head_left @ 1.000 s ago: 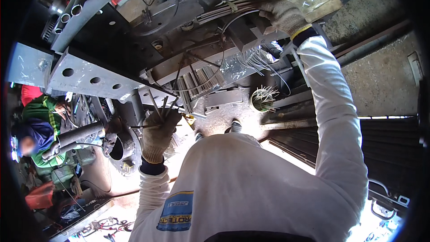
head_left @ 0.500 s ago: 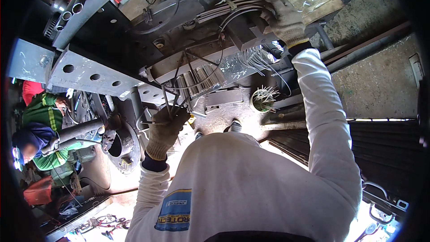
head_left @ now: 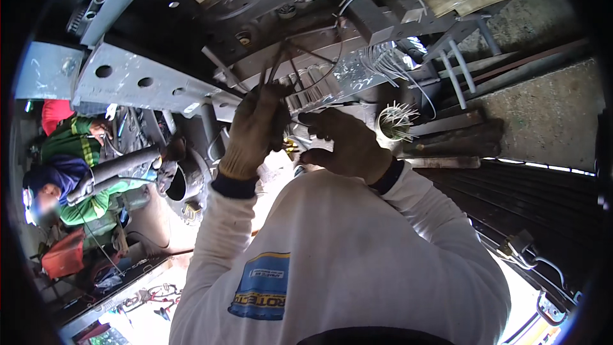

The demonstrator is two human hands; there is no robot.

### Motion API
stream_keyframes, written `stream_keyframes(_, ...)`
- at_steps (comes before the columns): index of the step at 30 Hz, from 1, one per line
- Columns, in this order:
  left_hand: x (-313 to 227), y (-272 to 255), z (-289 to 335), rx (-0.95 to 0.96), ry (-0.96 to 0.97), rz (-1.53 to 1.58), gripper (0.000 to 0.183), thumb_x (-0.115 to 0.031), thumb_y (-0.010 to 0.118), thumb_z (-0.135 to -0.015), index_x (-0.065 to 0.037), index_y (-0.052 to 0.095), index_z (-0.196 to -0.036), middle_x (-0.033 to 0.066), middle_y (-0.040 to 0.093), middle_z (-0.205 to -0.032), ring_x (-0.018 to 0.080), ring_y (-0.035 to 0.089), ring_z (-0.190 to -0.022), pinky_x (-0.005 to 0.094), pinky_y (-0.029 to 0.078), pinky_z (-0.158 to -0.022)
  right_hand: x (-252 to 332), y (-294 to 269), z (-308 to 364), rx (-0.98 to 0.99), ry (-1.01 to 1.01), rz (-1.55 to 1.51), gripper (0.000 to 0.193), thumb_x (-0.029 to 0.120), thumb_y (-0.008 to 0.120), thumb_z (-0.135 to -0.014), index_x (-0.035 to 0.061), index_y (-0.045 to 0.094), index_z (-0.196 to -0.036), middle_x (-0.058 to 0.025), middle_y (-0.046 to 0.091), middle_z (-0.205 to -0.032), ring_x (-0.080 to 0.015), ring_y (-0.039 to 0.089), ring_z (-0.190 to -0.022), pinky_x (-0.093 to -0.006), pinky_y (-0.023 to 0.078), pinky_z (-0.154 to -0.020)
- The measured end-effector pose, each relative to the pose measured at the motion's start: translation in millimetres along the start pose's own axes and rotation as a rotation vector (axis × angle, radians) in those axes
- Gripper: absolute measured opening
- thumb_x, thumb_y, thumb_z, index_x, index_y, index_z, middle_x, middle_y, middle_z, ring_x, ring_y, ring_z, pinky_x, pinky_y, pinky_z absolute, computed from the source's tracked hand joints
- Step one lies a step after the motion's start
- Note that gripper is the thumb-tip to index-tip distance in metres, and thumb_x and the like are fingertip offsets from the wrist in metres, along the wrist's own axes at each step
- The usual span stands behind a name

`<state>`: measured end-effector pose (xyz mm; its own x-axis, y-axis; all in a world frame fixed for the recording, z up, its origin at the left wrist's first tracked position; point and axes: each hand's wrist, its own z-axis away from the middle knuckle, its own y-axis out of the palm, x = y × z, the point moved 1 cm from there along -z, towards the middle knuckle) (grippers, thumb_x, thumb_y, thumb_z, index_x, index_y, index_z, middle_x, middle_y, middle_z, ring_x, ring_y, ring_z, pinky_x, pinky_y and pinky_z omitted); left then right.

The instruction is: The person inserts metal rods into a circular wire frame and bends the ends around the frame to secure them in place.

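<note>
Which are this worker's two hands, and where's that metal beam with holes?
Left hand [head_left: 251, 129]: head view, back of the glove.
Right hand [head_left: 353, 145]: head view, back of the glove.
Metal beam [head_left: 161, 88]: head view, grey face between two holes.

The thin dark rods [head_left: 263, 75] are straight, slender and metallic in appearance, and are retained in the closed fingers of the gloved left hand [head_left: 251, 133]. Their exposed lengths project from the far side of the left hand, close together and directed away from the wearer; the remaining lengths are concealed within the left hand. Dark bars behind the exposed lengths make the exact rod count and the tip positions indistinct.
</note>
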<state>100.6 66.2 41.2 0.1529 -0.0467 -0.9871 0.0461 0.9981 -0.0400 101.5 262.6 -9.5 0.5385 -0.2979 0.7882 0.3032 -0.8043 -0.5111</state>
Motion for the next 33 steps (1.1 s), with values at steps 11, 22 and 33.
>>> stream_keyframes(11,22,12,-11,-0.056,-0.192,0.311,0.045,-0.046,0.062,-0.095,-0.002,0.061,-0.106,0.0023,0.06,-0.072,0.0078,0.051,-0.047,0.0239,0.039,-0.041,14,29,3,-0.216,0.07,0.261,0.014,0.007,0.059,-0.088,0.0062,0.061,-0.102,-0.0153,0.065,-0.086,-0.0357,0.064,-0.076,-0.0455,0.052,-0.068)
stream_keyframes(22,16,-15,-1,-0.199,-0.111,0.36,0.046,-0.047,0.062,-0.095,-0.004,0.062,-0.11,0.0033,0.066,-0.074,0.0051,0.044,-0.046,0.0218,0.032,-0.039,7,5,40,0.125,0.275,-0.264,0.034,0.009,0.06,-0.093,-0.0003,0.06,-0.126,-0.0123,0.069,-0.087,-0.0176,0.066,-0.072,-0.0312,0.054,-0.067)
stream_keyframes(33,19,-64,-8,-0.302,-0.104,0.029,0.041,-0.044,0.065,-0.093,-0.003,0.064,-0.099,0.0041,0.066,-0.07,0.0036,0.042,-0.041,0.0198,0.028,-0.034,-25,-61,59,-0.12,0.522,-0.166,0.016,0.003,0.056,-0.092,-0.001,0.061,-0.107,-0.0063,0.062,-0.074,-0.0125,0.057,-0.056,-0.0261,0.044,-0.047)
